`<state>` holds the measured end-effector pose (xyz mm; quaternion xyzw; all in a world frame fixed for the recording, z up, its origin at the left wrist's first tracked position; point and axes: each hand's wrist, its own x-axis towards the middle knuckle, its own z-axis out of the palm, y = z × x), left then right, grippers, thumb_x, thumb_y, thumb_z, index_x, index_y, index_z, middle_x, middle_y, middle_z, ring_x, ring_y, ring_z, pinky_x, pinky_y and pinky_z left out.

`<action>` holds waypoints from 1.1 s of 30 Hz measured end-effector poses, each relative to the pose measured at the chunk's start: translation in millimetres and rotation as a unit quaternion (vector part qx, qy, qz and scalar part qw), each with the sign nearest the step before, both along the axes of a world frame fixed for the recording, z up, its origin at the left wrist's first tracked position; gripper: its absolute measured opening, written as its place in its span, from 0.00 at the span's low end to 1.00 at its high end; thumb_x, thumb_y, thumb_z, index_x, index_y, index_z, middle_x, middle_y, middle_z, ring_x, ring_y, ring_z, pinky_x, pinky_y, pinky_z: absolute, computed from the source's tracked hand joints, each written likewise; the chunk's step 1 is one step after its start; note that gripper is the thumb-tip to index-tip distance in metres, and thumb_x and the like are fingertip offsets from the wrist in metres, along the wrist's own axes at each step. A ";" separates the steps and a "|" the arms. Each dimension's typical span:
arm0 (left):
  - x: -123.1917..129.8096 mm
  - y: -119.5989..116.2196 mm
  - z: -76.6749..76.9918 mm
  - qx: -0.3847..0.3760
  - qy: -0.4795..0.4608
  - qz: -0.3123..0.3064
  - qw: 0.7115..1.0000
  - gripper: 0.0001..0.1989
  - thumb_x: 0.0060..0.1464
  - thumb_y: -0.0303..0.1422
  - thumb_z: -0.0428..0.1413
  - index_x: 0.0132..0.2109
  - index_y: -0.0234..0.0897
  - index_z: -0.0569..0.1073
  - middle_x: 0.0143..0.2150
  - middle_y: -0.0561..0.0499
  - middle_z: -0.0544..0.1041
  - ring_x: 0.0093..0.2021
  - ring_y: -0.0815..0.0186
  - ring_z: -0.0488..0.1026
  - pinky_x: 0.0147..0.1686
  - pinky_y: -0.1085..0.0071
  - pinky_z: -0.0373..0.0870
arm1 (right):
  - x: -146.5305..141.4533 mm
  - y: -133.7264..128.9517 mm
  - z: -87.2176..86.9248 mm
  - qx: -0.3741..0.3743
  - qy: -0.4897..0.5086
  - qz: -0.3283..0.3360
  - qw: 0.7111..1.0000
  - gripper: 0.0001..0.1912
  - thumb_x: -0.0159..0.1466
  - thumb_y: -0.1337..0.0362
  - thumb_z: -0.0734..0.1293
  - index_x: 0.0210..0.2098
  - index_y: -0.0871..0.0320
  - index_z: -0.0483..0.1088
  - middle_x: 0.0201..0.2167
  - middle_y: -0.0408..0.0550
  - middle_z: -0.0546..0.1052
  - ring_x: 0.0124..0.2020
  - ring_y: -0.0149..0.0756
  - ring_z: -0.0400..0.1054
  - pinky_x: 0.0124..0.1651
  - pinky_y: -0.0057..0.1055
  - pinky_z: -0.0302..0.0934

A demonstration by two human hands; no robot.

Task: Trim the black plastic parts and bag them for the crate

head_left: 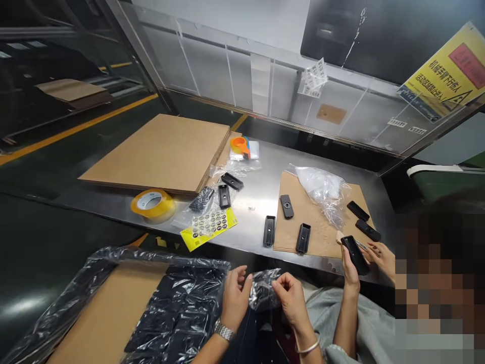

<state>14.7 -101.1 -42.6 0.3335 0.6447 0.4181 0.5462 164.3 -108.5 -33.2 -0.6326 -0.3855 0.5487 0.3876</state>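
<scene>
bagged parts [184, 303] in lined container [99, 259]

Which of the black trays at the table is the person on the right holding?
The black tray tilted up in the co-worker's left hand, near the front edge. The others lie on the table or cardboard, unheld.

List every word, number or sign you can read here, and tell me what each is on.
"机械手臂下行伤人": the yellow sign, upper right.
"活动区域禁止进入": same sign, next line down.
A warning triangle, no words: same sign.
Too blurred to read: the sign's red panel.
Too small or blurred: the white paper, white strips, sticker sheet and tape roll.
</scene>
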 end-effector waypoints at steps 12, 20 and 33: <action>-19.2 70.6 -13.4 -0.033 -0.095 -0.169 0.980 0.18 0.49 0.46 0.49 0.24 0.36 0.62 0.19 0.56 0.63 0.20 0.72 0.60 0.22 0.75 0.58 | -22.6 62.2 -5.9 0.022 -0.065 0.093 0.993 0.14 0.54 0.60 0.65 0.19 0.58 0.55 0.16 0.35 0.55 0.19 0.23 0.48 0.23 0.22 0.44; -34.9 83.4 -25.7 0.242 0.263 -0.246 0.901 0.19 0.50 0.26 0.48 0.50 0.41 0.66 0.42 0.47 0.70 0.42 0.62 0.66 0.42 0.65 0.62 | -45.3 98.1 -5.1 0.114 -0.140 0.183 0.966 0.06 0.53 0.69 0.63 0.21 0.57 0.62 0.21 0.39 0.63 0.26 0.28 0.55 0.30 0.25 0.47; -63.2 177.8 -72.3 0.189 0.441 -0.041 0.876 0.14 0.53 0.28 0.44 0.41 0.34 0.73 0.33 0.47 0.72 0.33 0.65 0.70 0.33 0.72 0.64 | -29.7 132.1 -73.6 -0.045 -0.353 -0.010 0.934 0.12 0.58 0.57 0.58 0.29 0.60 0.63 0.26 0.53 0.68 0.29 0.40 0.65 0.32 0.32 0.53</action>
